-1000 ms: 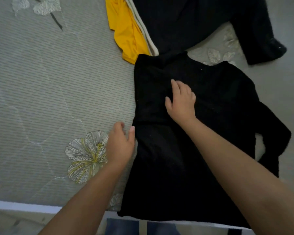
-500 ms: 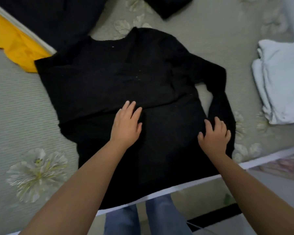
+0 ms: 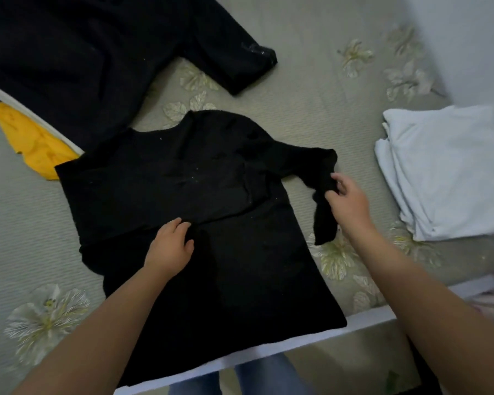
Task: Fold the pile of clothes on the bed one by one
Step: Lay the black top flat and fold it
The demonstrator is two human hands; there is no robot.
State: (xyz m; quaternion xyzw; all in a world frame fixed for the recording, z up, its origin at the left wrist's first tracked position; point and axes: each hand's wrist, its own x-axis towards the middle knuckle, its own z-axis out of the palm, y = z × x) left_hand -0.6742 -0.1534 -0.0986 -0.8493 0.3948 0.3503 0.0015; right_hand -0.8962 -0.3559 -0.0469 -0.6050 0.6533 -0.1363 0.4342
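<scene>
A black sweater point(image 3: 211, 252) lies flat at the bed's point(image 3: 311, 115) near edge; the right hand point(image 3: 347, 203) pinches its sleeve, the left hand point(image 3: 170, 248) presses its middle, fingers loosely bent.

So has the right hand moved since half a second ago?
Yes. The right hand has gone from the sweater's hem side, near the bed edge, up toward the folded white pile, and now pinches the sleeve.

no readable text, labels or numbers (anywhere)
</scene>
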